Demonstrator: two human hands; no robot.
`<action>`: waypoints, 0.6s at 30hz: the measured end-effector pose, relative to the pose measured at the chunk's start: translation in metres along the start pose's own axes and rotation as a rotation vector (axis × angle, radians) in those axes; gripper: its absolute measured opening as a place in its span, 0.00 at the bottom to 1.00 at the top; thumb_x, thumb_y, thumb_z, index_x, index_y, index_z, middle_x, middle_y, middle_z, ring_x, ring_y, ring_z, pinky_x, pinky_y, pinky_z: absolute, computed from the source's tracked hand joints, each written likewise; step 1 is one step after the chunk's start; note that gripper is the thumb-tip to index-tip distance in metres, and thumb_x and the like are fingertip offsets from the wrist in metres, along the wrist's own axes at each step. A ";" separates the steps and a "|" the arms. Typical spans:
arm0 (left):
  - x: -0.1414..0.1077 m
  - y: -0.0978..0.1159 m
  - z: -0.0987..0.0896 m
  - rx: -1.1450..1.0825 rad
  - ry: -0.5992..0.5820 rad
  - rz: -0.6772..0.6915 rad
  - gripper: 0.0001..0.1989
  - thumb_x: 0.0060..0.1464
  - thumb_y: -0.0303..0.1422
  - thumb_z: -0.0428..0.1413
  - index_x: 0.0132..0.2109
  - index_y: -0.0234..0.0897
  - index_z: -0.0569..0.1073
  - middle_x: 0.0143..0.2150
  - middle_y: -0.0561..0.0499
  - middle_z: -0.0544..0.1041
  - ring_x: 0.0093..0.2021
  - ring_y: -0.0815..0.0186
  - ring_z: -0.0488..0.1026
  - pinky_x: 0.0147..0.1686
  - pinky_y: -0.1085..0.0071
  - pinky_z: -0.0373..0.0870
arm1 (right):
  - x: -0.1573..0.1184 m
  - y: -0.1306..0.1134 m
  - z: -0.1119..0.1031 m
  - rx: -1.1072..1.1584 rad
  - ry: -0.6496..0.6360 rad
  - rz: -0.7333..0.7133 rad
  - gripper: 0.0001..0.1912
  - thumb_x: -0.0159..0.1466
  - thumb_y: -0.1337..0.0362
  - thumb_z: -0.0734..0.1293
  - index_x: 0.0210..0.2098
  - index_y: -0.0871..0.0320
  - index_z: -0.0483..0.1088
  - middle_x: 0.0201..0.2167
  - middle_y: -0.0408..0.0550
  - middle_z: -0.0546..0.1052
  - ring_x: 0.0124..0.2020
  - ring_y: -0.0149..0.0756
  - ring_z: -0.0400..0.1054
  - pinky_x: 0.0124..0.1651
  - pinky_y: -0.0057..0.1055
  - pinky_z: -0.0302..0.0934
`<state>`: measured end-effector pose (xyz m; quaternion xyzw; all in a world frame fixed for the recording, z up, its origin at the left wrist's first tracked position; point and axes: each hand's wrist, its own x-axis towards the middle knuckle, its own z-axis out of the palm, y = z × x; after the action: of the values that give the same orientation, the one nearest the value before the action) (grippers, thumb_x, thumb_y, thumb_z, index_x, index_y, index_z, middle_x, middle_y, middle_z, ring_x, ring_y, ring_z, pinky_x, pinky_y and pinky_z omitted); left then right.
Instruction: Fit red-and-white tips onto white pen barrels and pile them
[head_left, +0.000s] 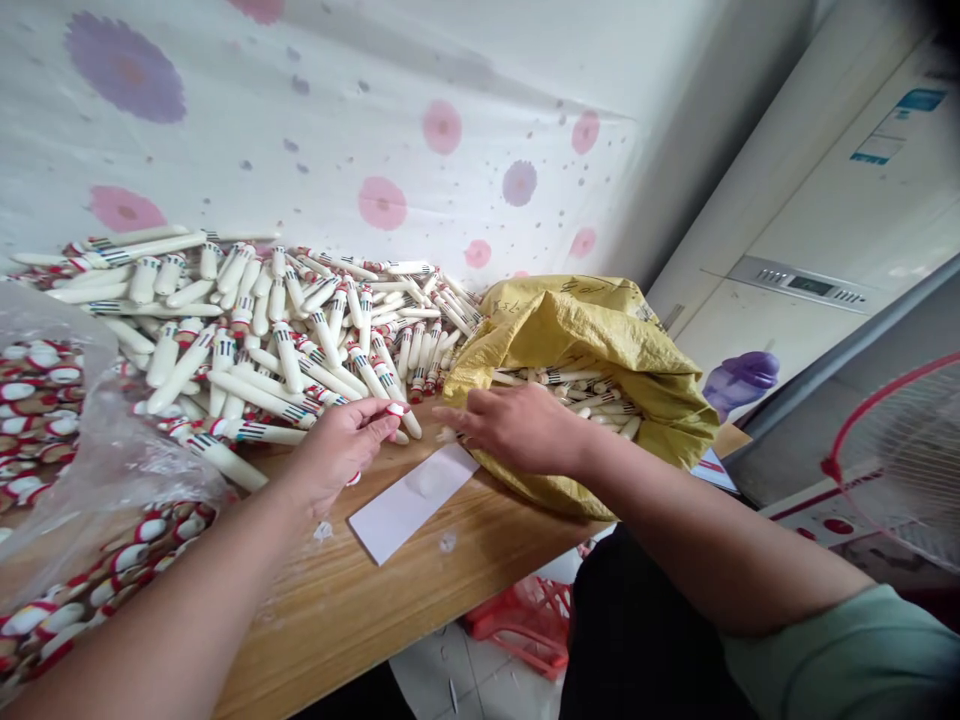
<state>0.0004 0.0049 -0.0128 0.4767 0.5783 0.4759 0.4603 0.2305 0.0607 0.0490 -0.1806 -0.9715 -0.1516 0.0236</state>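
My left hand (pixel 341 445) is closed, with thumb and index finger pinching a small red and white figure piece (pixel 396 409). Another bit of red and white (pixel 352 479) shows just under that hand. My right hand (pixel 517 425) has its index finger stretched out toward the left, its other fingers partly hidden, in front of the mouth of a yellow woven sack (pixel 592 325). Between and below the hands lies a white card strip (pixel 412 500) with a clear smear on it. Behind them is a large heap of white multicolour pens (pixel 289 360) with coloured sliders.
A clear plastic bag (pixel 127 420) and many red and white figure pieces (pixel 45 400) occupy the left side. More pens (pixel 619 410) lie inside the sack. Past the wooden table's (pixel 330 600) right edge stand a fan (pixel 907 460) and a red plastic basket (pixel 525 620).
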 end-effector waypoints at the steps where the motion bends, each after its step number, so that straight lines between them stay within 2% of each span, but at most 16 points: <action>1: -0.001 0.001 0.001 0.001 -0.002 0.003 0.21 0.48 0.44 0.59 0.46 0.35 0.74 0.26 0.55 0.68 0.16 0.76 0.50 0.13 0.77 0.44 | 0.007 -0.008 -0.003 -0.029 -0.051 -0.048 0.19 0.70 0.66 0.56 0.57 0.59 0.66 0.39 0.53 0.77 0.33 0.35 0.69 0.32 0.29 0.56; 4: -0.003 0.005 0.004 0.019 0.003 -0.001 0.18 0.48 0.44 0.58 0.41 0.34 0.75 0.27 0.53 0.71 0.16 0.76 0.52 0.14 0.76 0.42 | 0.026 -0.022 -0.005 -0.083 -0.203 -0.141 0.14 0.67 0.71 0.58 0.41 0.62 0.75 0.35 0.54 0.78 0.37 0.39 0.71 0.34 0.32 0.58; 7: -0.005 0.010 0.006 0.029 0.005 0.005 0.16 0.47 0.44 0.58 0.34 0.34 0.75 0.27 0.51 0.75 0.17 0.75 0.53 0.15 0.75 0.44 | 0.040 -0.028 -0.005 -0.147 -0.239 -0.169 0.11 0.64 0.71 0.62 0.31 0.61 0.75 0.31 0.54 0.79 0.35 0.42 0.72 0.35 0.35 0.59; 10: -0.004 0.010 0.006 0.040 0.015 0.033 0.16 0.43 0.45 0.60 0.32 0.34 0.76 0.22 0.53 0.73 0.17 0.74 0.53 0.17 0.74 0.45 | 0.047 -0.033 -0.004 -0.179 -0.163 -0.183 0.09 0.61 0.71 0.65 0.25 0.60 0.75 0.27 0.54 0.79 0.34 0.45 0.72 0.38 0.40 0.60; 14: -0.002 0.007 0.006 0.050 0.033 0.040 0.17 0.40 0.45 0.63 0.32 0.34 0.77 0.19 0.56 0.69 0.18 0.72 0.54 0.19 0.74 0.46 | 0.049 -0.040 -0.001 -0.139 -0.056 -0.203 0.12 0.55 0.73 0.68 0.17 0.57 0.70 0.22 0.51 0.77 0.30 0.45 0.72 0.39 0.44 0.60; 16: -0.001 0.005 0.006 0.065 0.041 0.054 0.17 0.41 0.45 0.62 0.32 0.34 0.77 0.17 0.57 0.67 0.18 0.72 0.54 0.19 0.74 0.46 | 0.049 -0.042 -0.002 -0.150 -0.103 -0.231 0.12 0.55 0.74 0.68 0.17 0.57 0.71 0.23 0.51 0.78 0.31 0.45 0.72 0.40 0.45 0.60; 18: -0.002 0.005 0.006 0.111 0.042 0.075 0.16 0.44 0.45 0.61 0.30 0.35 0.76 0.16 0.58 0.64 0.18 0.71 0.54 0.19 0.74 0.45 | 0.049 -0.043 -0.006 -0.164 -0.204 -0.247 0.10 0.58 0.73 0.67 0.21 0.58 0.73 0.25 0.52 0.79 0.31 0.45 0.73 0.41 0.45 0.60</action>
<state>0.0071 0.0044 -0.0086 0.5127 0.5951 0.4701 0.4025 0.1693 0.0370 0.0476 -0.0756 -0.9681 -0.2129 -0.1087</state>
